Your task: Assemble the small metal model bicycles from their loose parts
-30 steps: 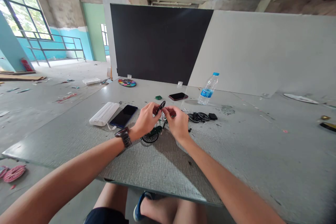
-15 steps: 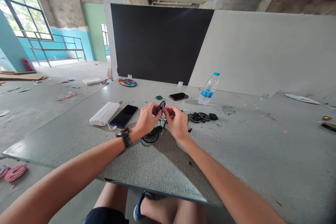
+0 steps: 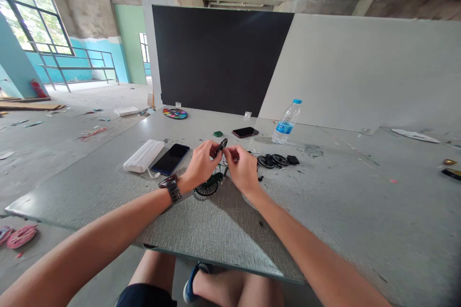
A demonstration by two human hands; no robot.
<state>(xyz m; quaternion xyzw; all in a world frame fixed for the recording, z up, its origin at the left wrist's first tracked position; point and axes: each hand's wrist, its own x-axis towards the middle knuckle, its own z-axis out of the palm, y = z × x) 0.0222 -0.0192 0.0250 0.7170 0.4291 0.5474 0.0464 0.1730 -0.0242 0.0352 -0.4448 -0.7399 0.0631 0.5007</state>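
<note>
A small dark green model bicycle is tilted between my hands above the table, one spoked wheel low and the other wheel up at my fingertips. My left hand, with a dark watch at the wrist, is closed round the model by the upper wheel. Fingers of my right hand are pinched together at the same end, right beside that wheel. Whatever tiny part they grip is hidden. Just right of my right hand lie loose black spoked wheels and a black square piece.
A white power bank with a short cable and a dark phone lie to the left. Farther back are a second phone, a green piece, a colourful palette and a water bottle. A black-and-white panel borders the table's far side.
The upper wheel has turned slightly and looks narrower at my left fingertips. Both hands stay in nearly the same place.
</note>
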